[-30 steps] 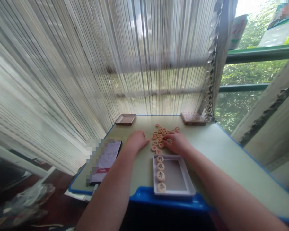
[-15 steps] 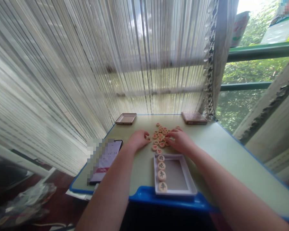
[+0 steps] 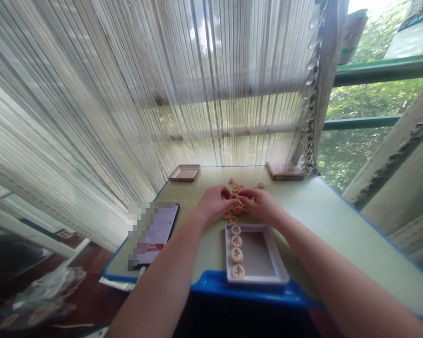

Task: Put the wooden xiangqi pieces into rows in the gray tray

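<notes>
Round wooden Chinese chess pieces [image 3: 237, 210] with red or dark characters lie in a loose pile on the pale green table. My left hand [image 3: 216, 202] reaches over the pile's left side, thumb and fingers apart and curved around pieces. From the right, my right hand [image 3: 259, 204] touches the pile with bent, parted fingers. The fingertips of both hands nearly meet over a piece [image 3: 234, 196] in the middle; some pieces are hidden beneath them. Nearer me, a shallow white box tray [image 3: 282, 267] holds a column of several black-character pieces [image 3: 237, 255] along its left side.
A phone [image 3: 158, 234] lies at the table's left edge. A shallow open box lid [image 3: 184, 172] is at the far left corner, and a flat brown box [image 3: 285, 171] at the far right. String curtains [image 3: 215, 94] hang behind the table.
My left hand has moved right, from the pile's left edge in over the pieces. My right hand has shifted slightly left, uncovering a piece at the far right.
</notes>
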### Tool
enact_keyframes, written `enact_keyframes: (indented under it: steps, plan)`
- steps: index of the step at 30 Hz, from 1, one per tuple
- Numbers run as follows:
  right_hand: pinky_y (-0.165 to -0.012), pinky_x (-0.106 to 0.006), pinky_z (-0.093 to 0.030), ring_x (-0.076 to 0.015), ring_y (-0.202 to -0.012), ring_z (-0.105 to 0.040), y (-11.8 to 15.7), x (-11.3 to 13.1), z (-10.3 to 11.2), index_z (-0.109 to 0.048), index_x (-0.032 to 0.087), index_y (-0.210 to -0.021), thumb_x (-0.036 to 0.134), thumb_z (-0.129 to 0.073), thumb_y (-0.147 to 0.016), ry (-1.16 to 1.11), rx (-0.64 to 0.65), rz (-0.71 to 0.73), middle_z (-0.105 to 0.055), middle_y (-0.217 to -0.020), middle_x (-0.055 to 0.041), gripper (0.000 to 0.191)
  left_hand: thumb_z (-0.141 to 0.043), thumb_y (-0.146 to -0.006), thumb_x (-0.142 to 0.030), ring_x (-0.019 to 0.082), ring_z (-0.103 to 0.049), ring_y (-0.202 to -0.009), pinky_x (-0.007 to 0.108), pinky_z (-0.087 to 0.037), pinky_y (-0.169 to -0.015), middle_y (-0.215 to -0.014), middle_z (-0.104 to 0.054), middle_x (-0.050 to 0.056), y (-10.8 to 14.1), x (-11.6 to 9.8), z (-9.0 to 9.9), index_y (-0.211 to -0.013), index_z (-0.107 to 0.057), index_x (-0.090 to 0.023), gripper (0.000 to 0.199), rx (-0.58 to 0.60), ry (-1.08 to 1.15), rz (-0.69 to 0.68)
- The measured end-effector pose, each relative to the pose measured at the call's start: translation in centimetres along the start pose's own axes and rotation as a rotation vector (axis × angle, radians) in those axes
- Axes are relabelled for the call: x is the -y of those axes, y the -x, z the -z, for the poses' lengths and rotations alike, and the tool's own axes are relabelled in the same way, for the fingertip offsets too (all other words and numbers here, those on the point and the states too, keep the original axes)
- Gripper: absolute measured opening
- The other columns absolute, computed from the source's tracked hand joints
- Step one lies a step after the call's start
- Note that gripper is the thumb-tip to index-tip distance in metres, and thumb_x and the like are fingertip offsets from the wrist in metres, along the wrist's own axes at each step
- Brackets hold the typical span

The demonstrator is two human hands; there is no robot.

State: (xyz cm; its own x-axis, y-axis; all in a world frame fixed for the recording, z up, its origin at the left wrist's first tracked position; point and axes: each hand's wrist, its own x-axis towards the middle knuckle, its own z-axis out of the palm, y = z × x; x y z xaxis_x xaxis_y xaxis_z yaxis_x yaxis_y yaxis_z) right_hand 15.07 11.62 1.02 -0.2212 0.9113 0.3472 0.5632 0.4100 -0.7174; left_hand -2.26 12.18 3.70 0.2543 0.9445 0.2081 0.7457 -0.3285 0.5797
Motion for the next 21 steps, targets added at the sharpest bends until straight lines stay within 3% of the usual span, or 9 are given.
enact_keyframes:
  steps: [4,10,13,16,18,21]
  plan:
    - [-0.071,-0.028,-0.048,-0.0195,-0.081,-0.064,-0.1,0.1,0.2,-0.069,0.019,-0.089,0.033,-0.058,-0.075,-0.157,0.015,-0.069,-0.071,-0.087,-0.0051,0.023,-0.067,-0.065,-0.038,0.012,-0.057,-0.064,0.021,-0.043,-0.055,-0.072,-0.064,0.000,0.2,-0.5,-0.5,-0.079,-0.062,-0.015,0.027,-0.009,0.021,-0.063]
    - [-0.071,-0.028,-0.048,-0.0183,-0.080,-0.064,-0.1,0.7,0.7,-0.068,0.016,-0.086,0.032,-0.059,-0.074,-0.295,-0.044,-0.108,-0.071,-0.085,-0.0066,0.022,-0.062,-0.072,-0.027,0.010,-0.058,-0.067,0.021,-0.047,-0.063,-0.083,-0.067,0.001,0.4,-1.2,-0.8,-0.099,-0.062,-0.019,0.028,0.033,0.100,-0.154]
    - [-0.070,-0.027,-0.047,-0.0181,-0.079,-0.063,-0.3,0.1,1.1,-0.068,0.017,-0.085,0.034,-0.054,-0.077,-0.093,-0.092,-0.096,-0.070,-0.083,-0.0060,0.023,-0.062,-0.072,-0.038,0.013,-0.059,-0.069,0.023,-0.047,-0.065,-0.085,-0.068,0.003,0.1,-0.7,-0.7,-0.093,-0.065,-0.018,0.029,-0.014,-0.033,-0.105]
    - [-0.076,-0.030,-0.045,-0.0208,-0.085,-0.061,-0.6,-1.4,2.2,-0.069,0.019,-0.088,0.032,-0.049,-0.079,0.240,-0.186,-0.083,-0.069,-0.088,-0.0073,0.025,-0.061,-0.070,-0.044,0.017,-0.060,-0.074,0.026,-0.046,-0.067,-0.084,-0.068,0.005,-0.4,0.4,-0.2,-0.085,-0.067,-0.017,0.031,-0.162,-0.247,0.057]
    - [-0.079,-0.034,-0.044,-0.0248,-0.091,-0.060,-0.9,-2.5,3.1,-0.069,0.019,-0.089,0.030,-0.049,-0.078,0.417,-0.256,-0.153,-0.068,-0.095,-0.0098,0.026,-0.061,-0.070,-0.039,0.019,-0.061,-0.076,0.027,-0.046,-0.068,-0.084,-0.069,0.006,-0.7,1.2,0.2,-0.084,-0.067,-0.017,0.027,-0.241,-0.347,0.162]
    - [-0.075,-0.038,-0.045,-0.0297,-0.090,-0.061,-0.9,-3.8,3.9,-0.069,0.018,-0.094,0.030,-0.047,-0.077,0.505,-0.282,-0.329,-0.067,-0.099,-0.0144,0.031,-0.059,-0.070,-0.035,0.021,-0.063,-0.078,0.027,-0.046,-0.068,-0.083,-0.069,0.008,-0.8,1.9,0.4,-0.084,-0.068,-0.017,0.025,-0.219,-0.421,0.236]
